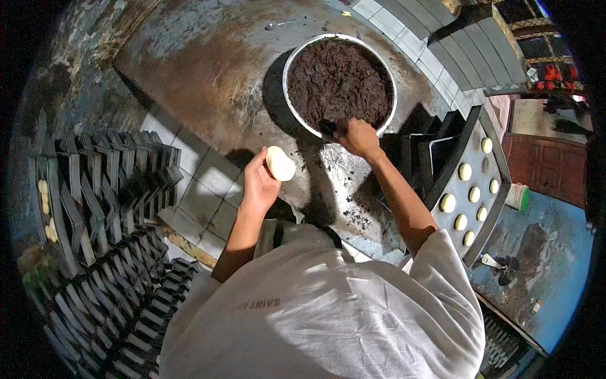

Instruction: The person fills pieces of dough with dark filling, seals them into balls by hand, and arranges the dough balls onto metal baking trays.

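A rounded, flattened piece of pale dough (281, 164) rests in my left hand (260, 180), thumb and fingers closed around its side. My right hand (358, 139) is closed at the near rim of a large round metal bowl (395, 95). Dark, crumbly filling (341, 79) heaps up inside that bowl. Something dark shows at my right fingers against the filling, too shadowed for me to name.
Dark crumbs (358, 220) litter the worktable (208, 69) before me. A spoon (271, 26) lies at its far side. To the right, a tilted tray (480, 179) bears several pale dough balls. Stacked dark metal trays (95, 183) stand at my left.
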`<state>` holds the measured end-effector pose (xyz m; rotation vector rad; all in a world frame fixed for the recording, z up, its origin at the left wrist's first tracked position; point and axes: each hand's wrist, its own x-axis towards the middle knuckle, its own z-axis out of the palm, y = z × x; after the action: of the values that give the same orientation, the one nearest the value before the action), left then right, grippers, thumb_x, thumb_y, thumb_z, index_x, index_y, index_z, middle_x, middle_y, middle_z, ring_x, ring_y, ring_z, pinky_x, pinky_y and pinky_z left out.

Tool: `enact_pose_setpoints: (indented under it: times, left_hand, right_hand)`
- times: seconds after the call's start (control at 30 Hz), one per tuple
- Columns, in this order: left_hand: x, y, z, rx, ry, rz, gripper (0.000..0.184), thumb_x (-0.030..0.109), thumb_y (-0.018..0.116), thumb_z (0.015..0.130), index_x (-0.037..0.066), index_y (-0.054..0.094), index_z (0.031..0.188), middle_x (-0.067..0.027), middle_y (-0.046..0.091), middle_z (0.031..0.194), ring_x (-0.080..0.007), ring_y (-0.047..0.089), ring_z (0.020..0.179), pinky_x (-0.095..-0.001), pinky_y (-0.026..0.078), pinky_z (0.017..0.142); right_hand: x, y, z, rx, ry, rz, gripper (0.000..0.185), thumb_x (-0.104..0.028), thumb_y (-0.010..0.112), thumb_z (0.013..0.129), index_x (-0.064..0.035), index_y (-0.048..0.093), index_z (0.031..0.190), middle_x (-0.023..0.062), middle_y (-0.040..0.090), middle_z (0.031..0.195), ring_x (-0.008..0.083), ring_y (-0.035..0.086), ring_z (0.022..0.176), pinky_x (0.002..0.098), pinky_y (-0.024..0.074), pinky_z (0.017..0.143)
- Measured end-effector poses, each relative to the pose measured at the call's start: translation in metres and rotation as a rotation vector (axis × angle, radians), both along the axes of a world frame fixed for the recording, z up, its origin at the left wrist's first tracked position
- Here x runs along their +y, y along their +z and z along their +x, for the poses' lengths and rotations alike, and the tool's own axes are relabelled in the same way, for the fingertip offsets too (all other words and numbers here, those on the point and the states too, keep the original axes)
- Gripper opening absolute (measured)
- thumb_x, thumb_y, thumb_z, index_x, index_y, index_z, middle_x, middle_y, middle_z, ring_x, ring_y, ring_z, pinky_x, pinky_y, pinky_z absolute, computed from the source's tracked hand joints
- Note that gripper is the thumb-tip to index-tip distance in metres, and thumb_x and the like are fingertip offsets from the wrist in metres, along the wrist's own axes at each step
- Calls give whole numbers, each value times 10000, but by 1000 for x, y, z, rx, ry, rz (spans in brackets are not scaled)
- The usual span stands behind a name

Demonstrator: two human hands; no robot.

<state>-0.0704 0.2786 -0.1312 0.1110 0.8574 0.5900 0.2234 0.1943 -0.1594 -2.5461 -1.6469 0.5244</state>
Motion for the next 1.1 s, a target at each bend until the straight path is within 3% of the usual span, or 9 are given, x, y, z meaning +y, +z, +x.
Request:
enact_pose_setpoints:
  times: [0.03, 0.13, 0.3, 0.7, 0.77, 0.83, 0.9, 1.03, 1.1]
  left_hand:
    - [0, 2, 2, -22, 1, -5, 248, 265, 580, 995, 81, 593, 1161, -67, 674, 1119, -226, 653, 1073, -416, 526, 970]
    - [-6, 9, 17, -67, -12, -2, 244, 259, 566, 1000, 80, 598, 1163, -66, 673, 1123, -227, 650, 1076, -420, 525, 973]
    - [-42, 34, 61, -178, -115, -29, 246, 245, 549, 1018, 54, 607, 1161, -81, 673, 1132, -239, 648, 1062, -420, 508, 1002]
    - [-203, 55, 122, -461, -327, -88, 414, 365, 525, 1038, 18, 568, 1259, -143, 641, 1216, -290, 605, 1164, -473, 460, 1066]
    - [-229, 68, 125, -549, -434, -83, 469, 418, 552, 1017, 24, 567, 1270, -140, 641, 1229, -290, 605, 1163, -469, 460, 1061]
    - [-256, 69, 128, -471, -469, -119, 558, 510, 525, 1008, 2, 585, 1229, -144, 645, 1215, -291, 598, 1165, -464, 429, 1073]
    - [-278, 71, 128, -483, -512, -133, 579, 519, 526, 1002, -13, 577, 1226, -158, 641, 1216, -293, 598, 1163, -456, 430, 1071]
    - [-308, 60, 122, -525, -647, -108, 631, 512, 563, 984, -49, 553, 1272, -186, 628, 1266, -320, 592, 1183, -463, 429, 1077]
    - [-317, 70, 122, -491, -734, 13, 559, 451, 572, 996, -53, 562, 1238, -183, 632, 1241, -307, 599, 1164, -450, 452, 1053]
  right_hand:
    - [-6, 6, 6, 36, -51, 60, 433, -390, 779, 808, 0, 681, 968, 169, 725, 821, 358, 709, 711, 455, 565, 681]
    - [-14, 52, 14, 1082, -402, -7, 175, -198, 742, 871, -56, 652, 822, -53, 508, 611, 80, 453, 546, 269, 373, 519]
    - [-83, 96, -24, 1450, -308, 130, 116, -116, 742, 884, -74, 644, 839, -48, 630, 794, 64, 557, 737, 235, 447, 671]
    - [-385, -77, -121, 1242, -896, 692, 125, -124, 721, 910, -46, 636, 862, -15, 632, 784, 85, 559, 738, 270, 469, 696]
    - [-416, -95, -128, 1023, -929, 652, 182, -175, 642, 987, -48, 637, 858, 23, 624, 731, 113, 576, 702, 294, 476, 693]
    - [-425, -74, -123, 400, -790, 343, 303, -280, 578, 1001, -11, 679, 907, 137, 725, 895, 257, 706, 836, 394, 518, 768]
    - [-421, -63, -115, 190, -683, 444, 359, -343, 556, 1025, -18, 706, 993, 152, 737, 993, 262, 707, 891, 403, 524, 808]
    - [-383, 29, -100, 1510, -940, 929, 516, -420, 550, 1023, -29, 583, 1357, 116, 660, 1283, 261, 621, 1184, 377, 471, 1013]
    - [-386, 80, -91, 1766, -854, 892, 531, -378, 597, 999, -32, 540, 1398, 105, 635, 1313, 243, 594, 1218, 363, 458, 1031]
